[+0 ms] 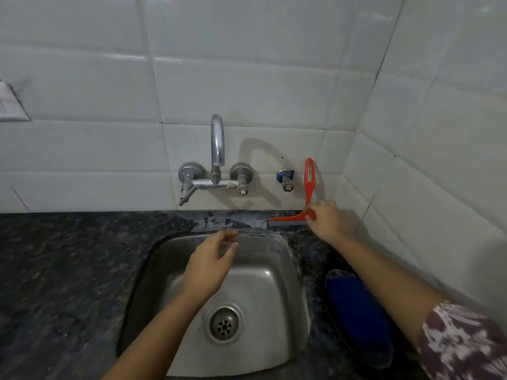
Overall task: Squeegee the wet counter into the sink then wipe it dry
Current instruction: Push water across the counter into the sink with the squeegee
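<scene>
One red squeegee (308,197), far right. One steel sink (269,283) with one drain (225,326). One curved spout (217,144) between two wall valves, a left valve (189,172) and a right valve (241,171); one blue-collared valve (286,178) farther right. One blue cloth (356,311), near right. One dark counter (68,270). Two hands: left hand (208,263), right hand (327,220). One patterned sleeve (461,341).

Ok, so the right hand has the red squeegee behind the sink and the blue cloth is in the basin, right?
No. The head view shows the blue cloth lying on the counter right of the sink, not in its basin. The right hand does hold the red squeegee behind the sink.
</scene>
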